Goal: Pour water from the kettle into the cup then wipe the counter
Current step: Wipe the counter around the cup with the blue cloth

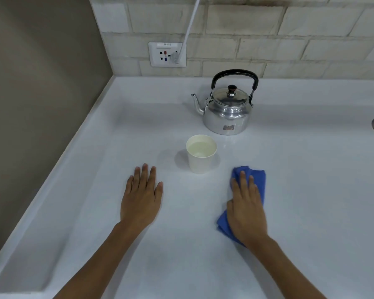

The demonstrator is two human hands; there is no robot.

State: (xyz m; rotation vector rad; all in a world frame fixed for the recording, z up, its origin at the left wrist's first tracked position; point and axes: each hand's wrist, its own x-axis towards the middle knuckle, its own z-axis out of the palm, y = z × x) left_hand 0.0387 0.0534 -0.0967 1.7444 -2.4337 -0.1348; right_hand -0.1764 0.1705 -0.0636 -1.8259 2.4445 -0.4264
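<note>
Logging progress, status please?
Left hand flat, empty. Right hand flat on blue cloth. Cup filled, kettle down. Cup beside cloth.

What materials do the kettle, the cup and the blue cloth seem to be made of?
Kettle: polished metal, perhaps aluminium or steel, since it mirrors the counter; its handle looks like black plastic.
Cup: probably paper, matte white with a thin rolled rim.
Blue cloth: soft textile, maybe microfibre, as it bunches into folds under the right hand.
</note>
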